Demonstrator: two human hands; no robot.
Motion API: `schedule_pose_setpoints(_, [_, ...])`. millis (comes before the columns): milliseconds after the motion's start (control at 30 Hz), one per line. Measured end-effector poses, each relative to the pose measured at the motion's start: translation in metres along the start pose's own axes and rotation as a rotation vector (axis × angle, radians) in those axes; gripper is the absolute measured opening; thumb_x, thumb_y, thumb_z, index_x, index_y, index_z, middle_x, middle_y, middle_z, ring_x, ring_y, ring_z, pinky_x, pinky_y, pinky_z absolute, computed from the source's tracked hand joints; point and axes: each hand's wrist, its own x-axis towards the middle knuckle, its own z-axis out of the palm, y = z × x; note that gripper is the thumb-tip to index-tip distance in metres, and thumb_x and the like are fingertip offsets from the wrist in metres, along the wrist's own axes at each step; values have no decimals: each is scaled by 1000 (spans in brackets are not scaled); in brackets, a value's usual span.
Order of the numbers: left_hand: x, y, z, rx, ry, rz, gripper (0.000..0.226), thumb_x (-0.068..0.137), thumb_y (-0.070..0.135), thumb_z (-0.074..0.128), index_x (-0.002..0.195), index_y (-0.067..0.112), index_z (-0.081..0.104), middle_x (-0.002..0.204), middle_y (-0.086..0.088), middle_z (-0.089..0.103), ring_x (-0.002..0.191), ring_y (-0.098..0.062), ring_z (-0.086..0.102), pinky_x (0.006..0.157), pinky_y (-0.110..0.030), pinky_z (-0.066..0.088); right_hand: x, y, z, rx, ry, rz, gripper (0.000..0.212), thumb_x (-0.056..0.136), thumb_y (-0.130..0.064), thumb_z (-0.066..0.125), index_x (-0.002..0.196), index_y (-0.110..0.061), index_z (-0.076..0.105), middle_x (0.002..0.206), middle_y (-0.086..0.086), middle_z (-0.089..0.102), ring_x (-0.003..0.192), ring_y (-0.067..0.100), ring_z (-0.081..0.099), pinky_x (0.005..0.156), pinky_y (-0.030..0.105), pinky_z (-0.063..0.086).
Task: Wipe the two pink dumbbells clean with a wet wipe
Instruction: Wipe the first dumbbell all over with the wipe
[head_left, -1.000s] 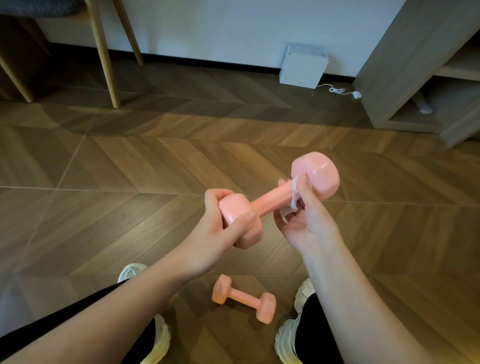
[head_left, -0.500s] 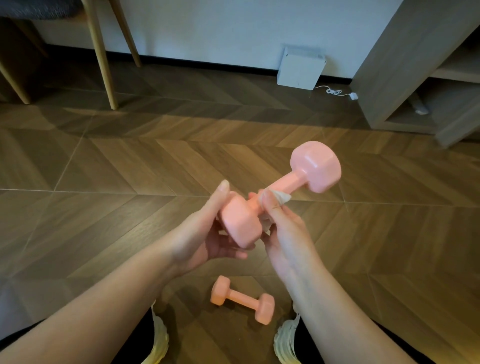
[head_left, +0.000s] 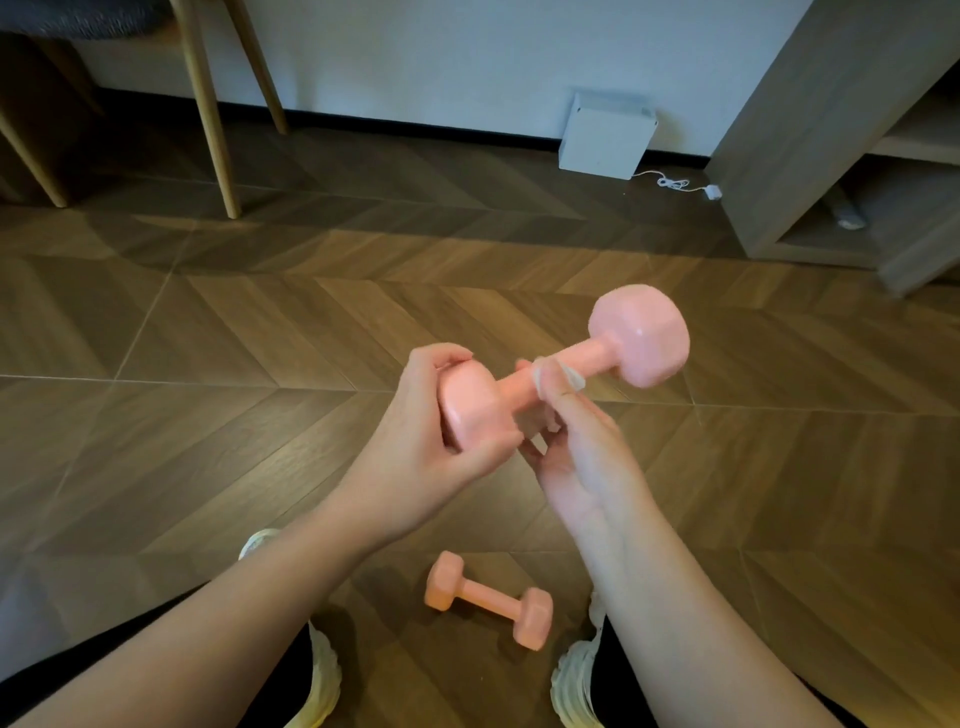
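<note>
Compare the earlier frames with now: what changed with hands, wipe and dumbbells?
The right hand slid the wet wipe along the handle of the held dumbbell, from its far head toward the near one. The left hand briefly loosened, then gripped the near head again. The second dumbbell stayed on the floor.

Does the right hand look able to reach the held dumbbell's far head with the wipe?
Probably yes. The right hand holds the wipe on the bar beside the far head, nothing between; the left hand grips the near head.
</note>
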Motion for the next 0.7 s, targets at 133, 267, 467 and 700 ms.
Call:
schedule_pose_setpoints(133, [5,-5,-11,401,53,352,84,74,51,76,139,18,35,133,-2,41,121,-11,45,96,-22,45,7,-10,-4,147,92,36,50,65,-35,75,114,-23,71,100,-1,78,104,19,66,83,40,48])
schedule_pose_setpoints(267, [8,-5,-15,422,41,420,84,73,45,81,140,14,41,135,-3,43,124,-16,47,98,-31,48,7,-19,-7,290,92,-3,66,66,-34,76,128,-16,62,103,3,77,105,21,65,84,40,48])
schedule_pose_setpoints(467, [7,7,-8,-483,-99,-366,59,69,56,69,116,21,60,107,-4,66,88,-8,67,70,-24,55,3,-24,-13,305,-31,-64,57,75,-32,75,129,-22,61,108,2,77,115,24,63,97,47,49])
schedule_pose_setpoints(700, [5,10,-4,-684,-182,-487,55,80,60,62,104,10,62,88,-6,65,74,-14,64,64,-28,55,3,-14,-13,111,-96,-92,59,71,-35,74,127,-24,61,112,-2,75,117,22,62,105,52,44])
